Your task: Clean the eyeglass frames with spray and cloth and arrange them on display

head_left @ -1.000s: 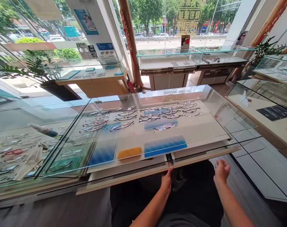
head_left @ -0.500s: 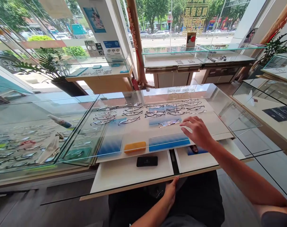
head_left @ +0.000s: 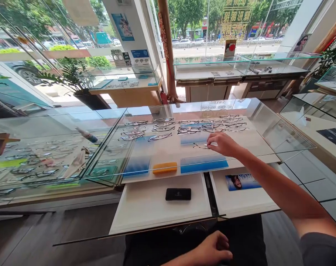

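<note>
In the head view, my right hand (head_left: pixel 222 143) reaches into the glass display case with thumb and fingers pinched on one end of a pair of eyeglasses (head_left: pixel 200 146). The glasses lie at the near end of the displayed frames, beside a pale blue card (head_left: pixel 194 139). Several more eyeglasses (head_left: pixel 189 130) stand in rows behind. My left hand (head_left: pixel 213 246) is low, over my lap and below the drawer (head_left: pixel 157 218). Its fingers are loosely curled with the thumb apart, and nothing shows in it.
A black glasses case (head_left: pixel 178 194) lies in the pulled-out left drawer, and a printed leaflet (head_left: pixel 241 182) in the right one. An orange case (head_left: pixel 164 167) and a blue card (head_left: pixel 204 164) sit on the shelf's front. Another glass case (head_left: pixel 54 125) adjoins at left.
My right hand has moved left and down, closing on the glasses. My left hand has let go of the drawer edge and dropped lower. The view has shifted slightly left.
</note>
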Demonstrator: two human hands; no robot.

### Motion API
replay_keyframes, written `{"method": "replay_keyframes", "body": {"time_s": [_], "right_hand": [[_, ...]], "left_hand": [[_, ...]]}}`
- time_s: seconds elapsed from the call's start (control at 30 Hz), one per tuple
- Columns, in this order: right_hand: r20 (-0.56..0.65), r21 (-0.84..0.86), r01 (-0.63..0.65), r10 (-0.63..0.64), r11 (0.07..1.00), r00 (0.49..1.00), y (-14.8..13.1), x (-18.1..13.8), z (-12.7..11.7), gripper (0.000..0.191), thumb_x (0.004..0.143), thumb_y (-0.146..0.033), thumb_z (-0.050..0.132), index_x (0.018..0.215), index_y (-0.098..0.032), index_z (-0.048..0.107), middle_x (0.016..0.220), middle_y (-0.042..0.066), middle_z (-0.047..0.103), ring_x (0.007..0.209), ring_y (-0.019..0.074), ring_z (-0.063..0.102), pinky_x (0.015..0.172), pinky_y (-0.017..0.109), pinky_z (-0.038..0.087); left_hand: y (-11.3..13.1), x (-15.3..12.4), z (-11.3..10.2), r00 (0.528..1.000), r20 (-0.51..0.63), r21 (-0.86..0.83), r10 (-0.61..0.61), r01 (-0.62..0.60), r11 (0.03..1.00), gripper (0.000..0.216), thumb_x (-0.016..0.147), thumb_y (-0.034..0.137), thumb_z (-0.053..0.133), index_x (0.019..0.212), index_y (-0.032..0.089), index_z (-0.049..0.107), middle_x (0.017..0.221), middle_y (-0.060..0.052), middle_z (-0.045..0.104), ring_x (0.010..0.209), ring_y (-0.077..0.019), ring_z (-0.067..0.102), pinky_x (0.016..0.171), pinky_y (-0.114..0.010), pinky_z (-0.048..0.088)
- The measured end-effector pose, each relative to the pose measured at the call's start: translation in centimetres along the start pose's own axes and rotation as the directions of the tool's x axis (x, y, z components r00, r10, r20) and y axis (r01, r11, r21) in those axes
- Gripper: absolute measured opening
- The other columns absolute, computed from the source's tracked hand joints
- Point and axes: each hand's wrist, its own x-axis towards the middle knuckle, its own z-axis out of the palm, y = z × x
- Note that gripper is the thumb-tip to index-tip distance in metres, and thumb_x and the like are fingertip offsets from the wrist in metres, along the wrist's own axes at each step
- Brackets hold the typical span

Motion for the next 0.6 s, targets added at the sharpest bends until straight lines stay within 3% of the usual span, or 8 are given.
{"method": "replay_keyframes", "body": {"time_s": [0.03, 0.1, 0.17, 0.27, 0.33, 0.4, 0.5, 0.6], "right_hand": [[0.052, 0.101, 0.013, -0.018, 0.995, 0.998, -1.0, -1.1, -0.7, 0.021, 0.102, -0.032, 0.066, 0.094, -0.022, 0.082, 0.105, 0.005, 0.081, 0.102, 0.0248, 0.068, 0.093, 0.039, 0.048], [0.197, 0.272, 0.030, -0.086, 0.962, 0.977, -3.1, -3.6, -1.4, 0.019, 0.102, -0.034, 0.066, 0.095, -0.024, 0.081, 0.102, 0.002, 0.080, 0.099, 0.0218, 0.070, 0.090, 0.034, 0.049], [0.331, 0.363, -0.013, -0.116, 0.932, 0.936, -4.5, -5.9, -0.9, 0.016, 0.101, -0.033, 0.068, 0.097, -0.026, 0.081, 0.098, 0.000, 0.080, 0.093, 0.0206, 0.070, 0.085, 0.032, 0.050], [0.461, 0.347, -0.146, -0.033, 0.927, 0.887, -4.8, -8.0, 2.5, 0.009, 0.094, -0.028, 0.074, 0.089, -0.025, 0.081, 0.090, 0.001, 0.079, 0.087, 0.0219, 0.070, 0.081, 0.030, 0.050], [0.532, 0.188, -0.182, 0.056, 0.965, 0.845, -3.8, -8.4, 5.4, 0.008, 0.095, -0.027, 0.074, 0.092, -0.024, 0.080, 0.095, 0.004, 0.079, 0.090, 0.0231, 0.070, 0.080, 0.030, 0.050], [0.530, 0.014, -0.156, 0.125, 0.988, 0.839, -2.3, -8.0, 8.2, 0.012, 0.100, -0.025, 0.066, 0.098, -0.023, 0.078, 0.103, 0.007, 0.079, 0.097, 0.0248, 0.071, 0.082, 0.031, 0.051], [0.441, -0.105, -0.160, 0.190, 0.981, 0.877, -0.2, -6.5, 10.9, 0.023, 0.106, -0.021, 0.054, 0.104, -0.020, 0.077, 0.114, 0.012, 0.076, 0.113, 0.0292, 0.066, 0.095, 0.037, 0.049], [0.364, -0.199, -0.159, 0.223, 0.967, 0.904, 1.6, -4.7, 12.4, 0.028, 0.108, -0.023, 0.051, 0.108, -0.018, 0.078, 0.128, 0.016, 0.072, 0.124, 0.0324, 0.060, 0.103, 0.042, 0.044]], "left_hand": [[2.1, -2.5, 0.0, 0.970, 0.204, 0.202, 0.135, -0.176, 0.963, 0.043, 0.080, 0.038, 0.092, 0.119, 0.025, 0.078, 0.120, -0.012, 0.081, 0.115, -0.0353, 0.075, 0.106, -0.051, 0.055], [7.2, -7.5, -0.4, 0.836, 0.444, 0.419, 0.322, -0.511, 0.751, 0.027, 0.100, 0.040, 0.069, 0.123, 0.028, 0.078, 0.116, -0.009, 0.081, 0.111, -0.0284, 0.075, 0.102, -0.042, 0.055], [12.3, -11.4, -1.3, 0.754, 0.449, 0.623, 0.480, -0.649, 0.436, 0.017, 0.101, 0.035, 0.066, 0.111, 0.028, 0.078, 0.098, -0.006, 0.081, 0.097, -0.0264, 0.074, 0.098, -0.041, 0.052], [17.6, -14.3, -3.3, 0.776, 0.245, 0.883, 0.581, -0.426, 0.196, 0.013, 0.102, 0.031, 0.063, 0.108, 0.028, 0.074, 0.100, -0.007, 0.077, 0.095, -0.0271, 0.069, 0.088, -0.039, 0.050], [18.9, -14.5, -4.7, 0.807, 0.164, 0.958, 0.568, -0.268, 0.105, 0.014, 0.102, 0.033, 0.065, 0.112, 0.027, 0.072, 0.108, -0.008, 0.076, 0.098, -0.0285, 0.067, 0.087, -0.040, 0.049], [19.2, -14.3, -5.9, 0.849, 0.142, 0.982, 0.509, -0.184, 0.034, 0.019, 0.102, 0.037, 0.068, 0.117, 0.025, 0.071, 0.115, -0.008, 0.075, 0.101, -0.0294, 0.068, 0.087, -0.040, 0.048], [18.9, -13.8, -6.7, 0.906, 0.199, 0.979, 0.372, -0.204, -0.027, 0.022, 0.102, 0.043, 0.070, 0.114, 0.025, 0.069, 0.112, -0.004, 0.076, 0.101, -0.0276, 0.070, 0.086, -0.038, 0.048], [18.8, -13.3, -6.8, 0.928, 0.248, 0.969, 0.279, -0.237, -0.071, 0.020, 0.099, 0.041, 0.073, 0.106, 0.024, 0.066, 0.107, -0.002, 0.077, 0.096, -0.0254, 0.073, 0.079, -0.035, 0.047]]}}
